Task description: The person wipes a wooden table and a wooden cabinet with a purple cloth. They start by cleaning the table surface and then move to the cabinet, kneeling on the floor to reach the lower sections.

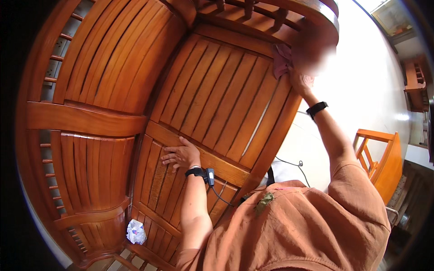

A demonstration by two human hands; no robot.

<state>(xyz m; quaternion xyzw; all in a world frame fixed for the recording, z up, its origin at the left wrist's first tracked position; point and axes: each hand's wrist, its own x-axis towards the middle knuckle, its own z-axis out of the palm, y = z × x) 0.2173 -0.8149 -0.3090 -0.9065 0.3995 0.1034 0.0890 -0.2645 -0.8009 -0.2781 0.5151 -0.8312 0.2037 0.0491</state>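
My left hand (181,154) rests with its fingers spread on the slatted seat of a wooden bench (210,101), by the cross rail, and holds nothing. My right hand (301,81) is at the seat's front corner, under the curved armrest. A purple cloth (282,61) lies at its fingers against the seat edge, and the hand appears to grip it. Blur beside the armrest hides part of that hand's surroundings. Both wrists wear black bands; a small device with a cable sits by the left one.
The slatted backrest (125,57) rises on the left, and the armrest (305,10) curves over the top. A white patterned plastic packet (136,232) lies on the seat at lower left. A small wooden stool (381,162) stands at right; a black cable (288,162) hangs near the seat front.
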